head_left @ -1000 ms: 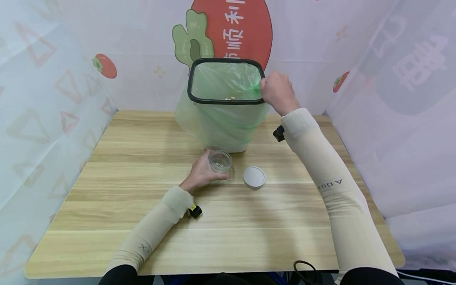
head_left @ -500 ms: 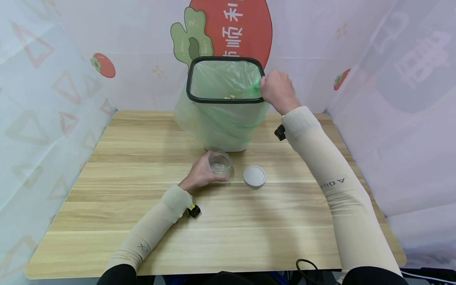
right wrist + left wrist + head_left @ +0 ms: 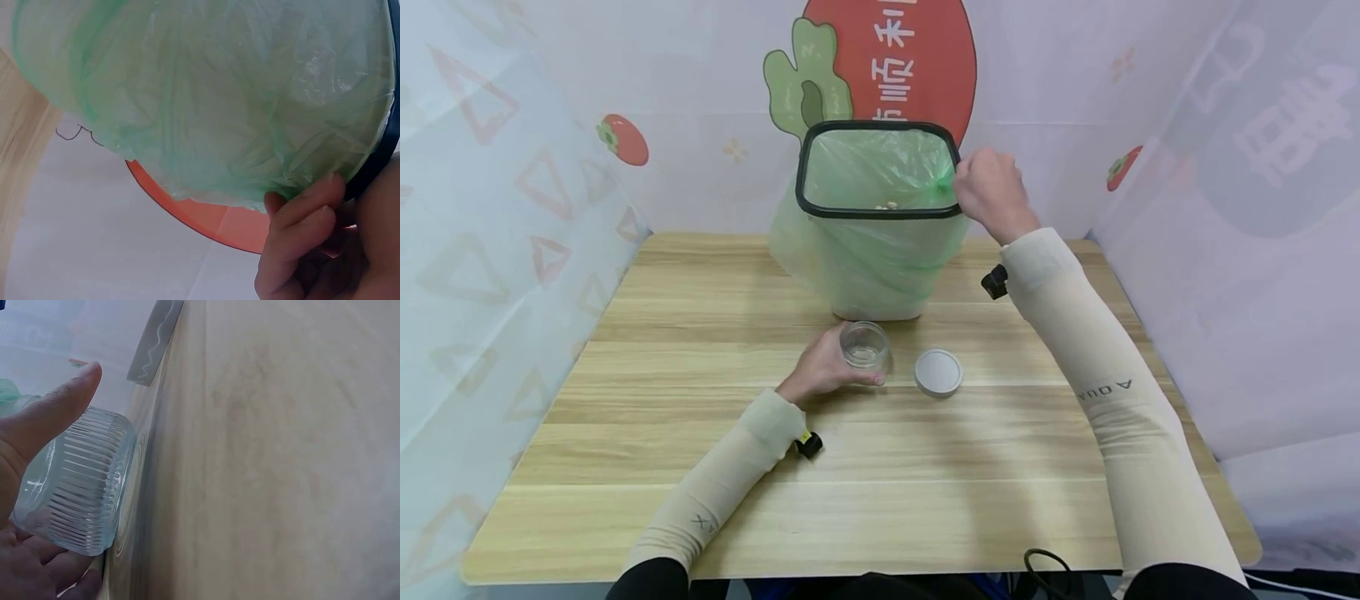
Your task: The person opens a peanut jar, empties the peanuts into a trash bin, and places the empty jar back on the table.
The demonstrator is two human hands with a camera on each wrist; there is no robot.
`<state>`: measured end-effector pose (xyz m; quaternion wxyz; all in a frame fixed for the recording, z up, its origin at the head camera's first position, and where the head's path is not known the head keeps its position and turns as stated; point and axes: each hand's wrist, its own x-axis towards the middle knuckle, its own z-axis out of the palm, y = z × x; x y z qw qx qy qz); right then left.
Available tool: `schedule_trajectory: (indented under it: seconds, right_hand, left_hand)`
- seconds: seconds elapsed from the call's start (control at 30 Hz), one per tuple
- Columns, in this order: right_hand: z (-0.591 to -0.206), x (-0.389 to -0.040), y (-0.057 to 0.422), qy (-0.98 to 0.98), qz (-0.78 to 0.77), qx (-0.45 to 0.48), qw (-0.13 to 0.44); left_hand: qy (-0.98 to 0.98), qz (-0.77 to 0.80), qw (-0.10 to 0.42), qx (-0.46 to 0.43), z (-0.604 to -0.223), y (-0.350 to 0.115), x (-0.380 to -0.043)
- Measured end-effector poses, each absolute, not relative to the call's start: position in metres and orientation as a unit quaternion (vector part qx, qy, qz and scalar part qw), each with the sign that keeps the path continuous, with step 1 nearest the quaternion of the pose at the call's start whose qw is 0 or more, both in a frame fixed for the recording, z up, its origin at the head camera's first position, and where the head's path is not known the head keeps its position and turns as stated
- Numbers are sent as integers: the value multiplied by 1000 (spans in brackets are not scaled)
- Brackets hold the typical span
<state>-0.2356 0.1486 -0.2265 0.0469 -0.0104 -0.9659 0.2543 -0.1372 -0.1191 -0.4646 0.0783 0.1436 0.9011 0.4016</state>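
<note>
A ribbed clear glass jar (image 3: 864, 345) stands on the table with its mouth up and no lid on it. My left hand (image 3: 822, 365) grips it from the left; in the left wrist view the thumb (image 3: 59, 412) lies across its near side and the other fingers pass underneath. My right hand (image 3: 995, 193) is at the right side of the bin's black rim (image 3: 880, 214), its curled fingers (image 3: 306, 212) pinching gathered green bag. That thin bag (image 3: 887, 258) lines the bin and hangs over its outside. Small pale bits (image 3: 887, 205) lie inside.
A round white-grey lid (image 3: 938, 372) lies on the wooden table (image 3: 700, 467) just right of the jar. Behind the bin hangs a printed white backdrop (image 3: 700, 75), with more sheets at both sides. A black cable (image 3: 1047, 560) loops at the front edge.
My right hand has shifted slightly to the right at the rim, still pinching the bag. The left hand and the jar have barely moved, and the lid lies where it was.
</note>
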Motion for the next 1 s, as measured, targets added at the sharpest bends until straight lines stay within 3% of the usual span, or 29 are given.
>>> schedule_trajectory:
  seconds: [0.3,0.63,0.83,1.0]
  right_hand:
    - [-226,-226,151,-958,282,-2,48]
    - [-236,-203,166,-954,284,19,96]
    - [-245,-194,178,-954,285,20,85]
    - [-255,-183,185,-955,291,18,54]
  left_hand:
    - [907,392,72,136,-462,-120,-131]
    - [909,391,56,135,-457,-121,-128]
    - [878,455,103,106,-447,-142,-125]
    - [889,434,84,120,-439,-163,-127]
